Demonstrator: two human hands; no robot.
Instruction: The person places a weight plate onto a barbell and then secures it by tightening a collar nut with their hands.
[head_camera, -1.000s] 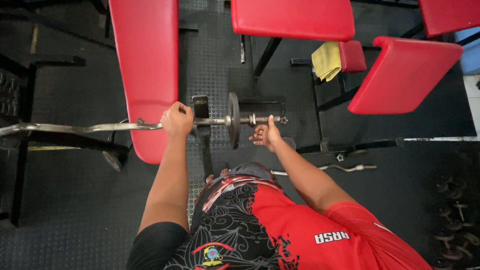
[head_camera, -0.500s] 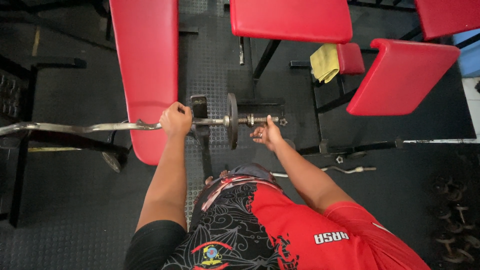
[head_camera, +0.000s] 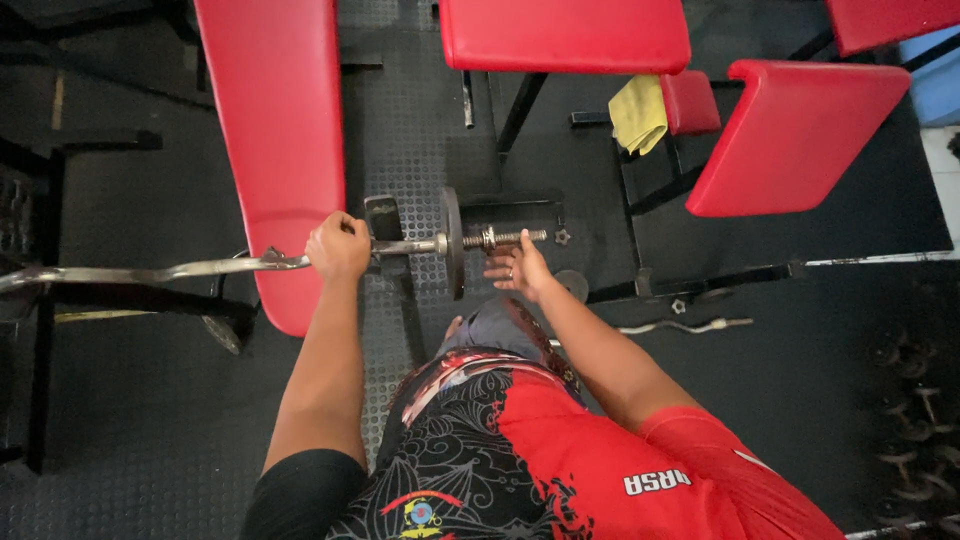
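A bent chrome curl bar (head_camera: 180, 268) lies level across the view. My left hand (head_camera: 338, 247) is closed around it just left of a thin dark weight plate (head_camera: 452, 243). Right of the plate the bar's threaded end (head_camera: 505, 238) sticks out, with a collar on the thread next to the plate. My right hand (head_camera: 518, 268) sits just under that threaded end, fingers apart and holding nothing. A small star-shaped collar nut (head_camera: 562, 237) lies just past the bar's tip; I cannot tell whether it rests on the floor.
A long red bench pad (head_camera: 275, 130) runs under the bar at left. More red pads (head_camera: 565, 35) (head_camera: 795, 135) stand on black frames behind. A yellow cloth (head_camera: 638, 112) hangs there. A second curl bar (head_camera: 685, 326) and small parts lie on the black rubber floor.
My right hand has come off the bar's end and dropped just below it, fingers spread. The star-shaped nut now shows beyond the tip. My left hand keeps its grip.
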